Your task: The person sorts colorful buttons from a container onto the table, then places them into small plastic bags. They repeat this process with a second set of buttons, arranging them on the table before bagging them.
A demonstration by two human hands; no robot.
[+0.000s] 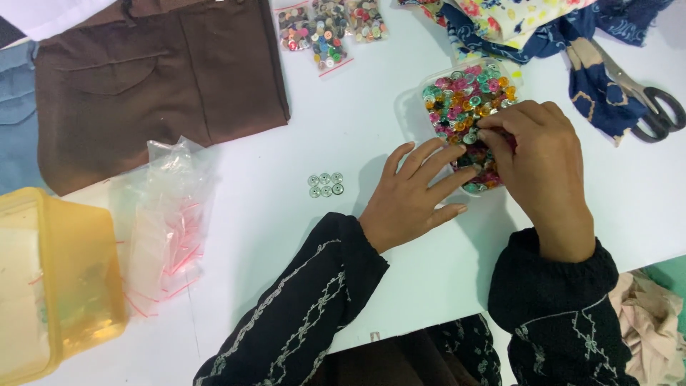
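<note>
The left hand lies flat and empty, steadying the clear tub, so the right hand can pinch one button from the pile

Right hand picking in button tray; left hand flat beside.

surface: white table | light: even, soft shadows | beyond edge: green floor (a sliver, lower right)
</note>
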